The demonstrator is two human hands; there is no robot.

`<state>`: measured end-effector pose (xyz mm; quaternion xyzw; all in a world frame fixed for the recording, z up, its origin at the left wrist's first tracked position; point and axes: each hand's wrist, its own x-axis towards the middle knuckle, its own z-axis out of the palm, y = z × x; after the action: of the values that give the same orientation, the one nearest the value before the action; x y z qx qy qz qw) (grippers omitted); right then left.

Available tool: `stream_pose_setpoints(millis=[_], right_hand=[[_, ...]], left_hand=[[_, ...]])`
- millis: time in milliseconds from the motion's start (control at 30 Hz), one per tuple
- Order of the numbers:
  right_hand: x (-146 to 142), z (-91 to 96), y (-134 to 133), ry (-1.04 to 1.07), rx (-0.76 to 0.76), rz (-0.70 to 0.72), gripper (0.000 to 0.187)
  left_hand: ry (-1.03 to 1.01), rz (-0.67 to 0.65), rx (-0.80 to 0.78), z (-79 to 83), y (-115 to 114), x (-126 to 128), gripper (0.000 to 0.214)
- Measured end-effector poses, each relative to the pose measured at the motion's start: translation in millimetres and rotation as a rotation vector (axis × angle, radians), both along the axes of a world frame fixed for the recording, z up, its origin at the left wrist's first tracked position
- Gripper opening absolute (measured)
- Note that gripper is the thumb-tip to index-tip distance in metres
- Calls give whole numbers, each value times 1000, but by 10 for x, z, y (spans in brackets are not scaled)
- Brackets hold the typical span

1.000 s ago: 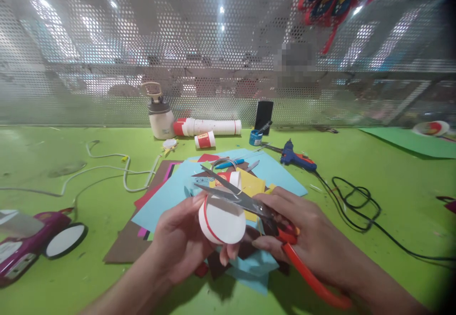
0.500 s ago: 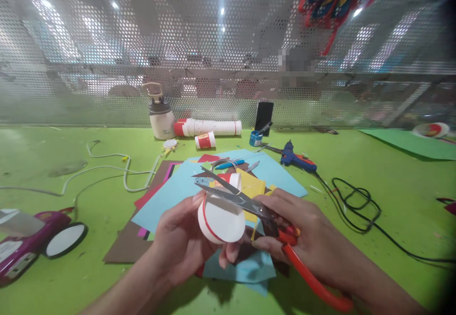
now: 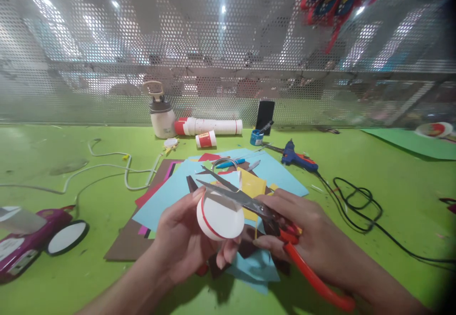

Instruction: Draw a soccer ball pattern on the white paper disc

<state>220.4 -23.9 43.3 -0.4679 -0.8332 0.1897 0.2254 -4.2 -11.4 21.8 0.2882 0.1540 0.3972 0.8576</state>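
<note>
My left hand [image 3: 181, 239] is closed round a short white paper cup piece [image 3: 221, 217] with a thin red band. Its round white face is tilted up toward me. My right hand [image 3: 302, 222] grips scissors [image 3: 249, 202] with long red handles. Their dark blades are parted and point left. They lie across the far rim of the cup piece, though I cannot tell whether they touch it. Beneath both hands are overlapping sheets of light blue paper [image 3: 160, 210], brown paper [image 3: 123, 243] and yellow paper [image 3: 253, 182].
A blue glue gun [image 3: 297, 158] with a black cord [image 3: 359, 201] lies right. At the back are a bottle [image 3: 163, 118], stacked paper cups [image 3: 213, 126], a red-and-white cup [image 3: 205, 139], a blue jar [image 3: 256, 138] and a phone [image 3: 265, 115]. A purple device [image 3: 35, 239] sits left.
The scissor blades are slightly closer together, and the cup piece has shifted a little up and left. Both hands keep their hold.
</note>
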Motion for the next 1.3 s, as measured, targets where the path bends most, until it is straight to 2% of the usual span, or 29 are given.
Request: stream_pose_setpoints(millis=[233,400,567,733,833,900,1100,1300], right_hand=[[-15,3,26,-10,5,-6,23],[-13,-2,22,-7,12,-20,22],[-21,-14,26,15,4,-38,20],[-1,-53,33,67,24,-49,25],[9,-73,40,79,40,-67,29],[7,-79,48,80,45,-81,30],[-4,-68,55,67,10,-101,29],[-2,-70,47,62,9,-100,33]], left_hand=[[-43,-4,35,0,27,7,39],[-29,82,62,21,21,33,33],[60,137,38,86,11,48,37],[92,275,22,153,5,57,32],[91,401,-48,148,-14,55,31],[72,437,-59,131,-25,54,34],[65,431,2,89,-13,55,23],[99,413,31,106,-14,45,26]])
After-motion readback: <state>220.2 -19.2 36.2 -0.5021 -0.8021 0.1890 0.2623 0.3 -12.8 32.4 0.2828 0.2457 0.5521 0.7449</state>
